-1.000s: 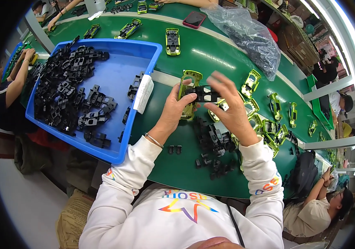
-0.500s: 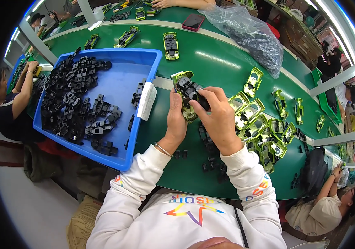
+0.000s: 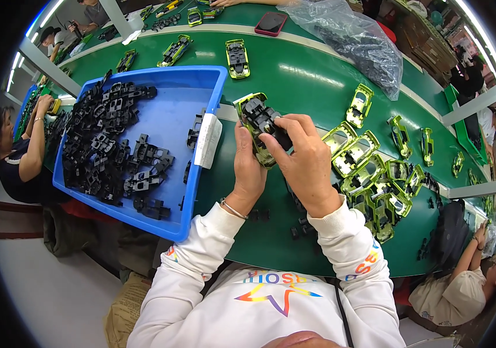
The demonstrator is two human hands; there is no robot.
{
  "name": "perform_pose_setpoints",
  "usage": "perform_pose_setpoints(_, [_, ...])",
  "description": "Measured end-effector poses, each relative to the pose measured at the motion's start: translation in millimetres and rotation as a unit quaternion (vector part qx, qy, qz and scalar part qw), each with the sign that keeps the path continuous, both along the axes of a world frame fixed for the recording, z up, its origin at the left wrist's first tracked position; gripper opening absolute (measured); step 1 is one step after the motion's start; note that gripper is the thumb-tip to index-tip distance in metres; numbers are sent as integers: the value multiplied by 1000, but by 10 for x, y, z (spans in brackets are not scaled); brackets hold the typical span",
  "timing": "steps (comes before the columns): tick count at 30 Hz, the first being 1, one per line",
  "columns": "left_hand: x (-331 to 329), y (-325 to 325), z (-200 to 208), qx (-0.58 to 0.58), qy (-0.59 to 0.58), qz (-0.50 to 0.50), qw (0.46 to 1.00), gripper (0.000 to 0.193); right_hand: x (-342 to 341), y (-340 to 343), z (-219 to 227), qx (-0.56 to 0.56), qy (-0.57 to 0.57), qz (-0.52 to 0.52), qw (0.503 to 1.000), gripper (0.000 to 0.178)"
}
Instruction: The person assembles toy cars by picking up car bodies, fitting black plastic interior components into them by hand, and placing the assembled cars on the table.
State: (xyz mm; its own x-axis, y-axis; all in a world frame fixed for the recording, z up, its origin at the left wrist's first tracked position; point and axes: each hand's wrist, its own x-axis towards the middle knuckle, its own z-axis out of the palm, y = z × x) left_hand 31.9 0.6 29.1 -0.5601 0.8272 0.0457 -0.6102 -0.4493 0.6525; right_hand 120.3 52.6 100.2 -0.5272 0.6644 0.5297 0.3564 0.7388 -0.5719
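Above the near part of the green bench I hold a yellow-green toy car shell (image 3: pixel 265 158) with a black interior part (image 3: pixel 258 113) seated in it, underside up. My left hand (image 3: pixel 249 162) is closed around the shell's side. The fingers and thumb of my right hand (image 3: pixel 307 159) press on the black part's near end, where they hide it. Right of my hands lies a heap of yellow-green car shells (image 3: pixel 357 155). To the left a blue bin (image 3: pixel 181 93) contains many loose black interior parts (image 3: pixel 105 119).
Finished-looking cars (image 3: pixel 237 58) lie along the far side of the bench. Beyond them are a red-edged phone (image 3: pixel 271 23) and a clear plastic bag (image 3: pixel 355 43) of black parts. A white label (image 3: pixel 208 141) hangs on the bin's right rim. Other people sit at both sides.
The toy car tilts slightly in my hands and has shifted a little upward, while both hands keep their grip. The whole view has turned slightly.
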Motion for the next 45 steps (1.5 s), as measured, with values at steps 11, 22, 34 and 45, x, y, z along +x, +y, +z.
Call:
perform_pose_setpoints(11, [16,14,-9,-12,30,22,999,46,53,41,132,-15,-48,3,999,30])
perform_pose_setpoints(22, [9,4,3,-5,35,26,999,44,-11,-12,164,-8,-46,4,999,29])
perform_pose_setpoints(34, [-26,-16,-122,11,-11,-1,1000,43,-67,-122,-46,-73,13,-10,997,29])
perform_pose_setpoints(45, [-12,-21,-12,3,-24,-21,999,47,3,-37,-88,-41,16,22,999,38])
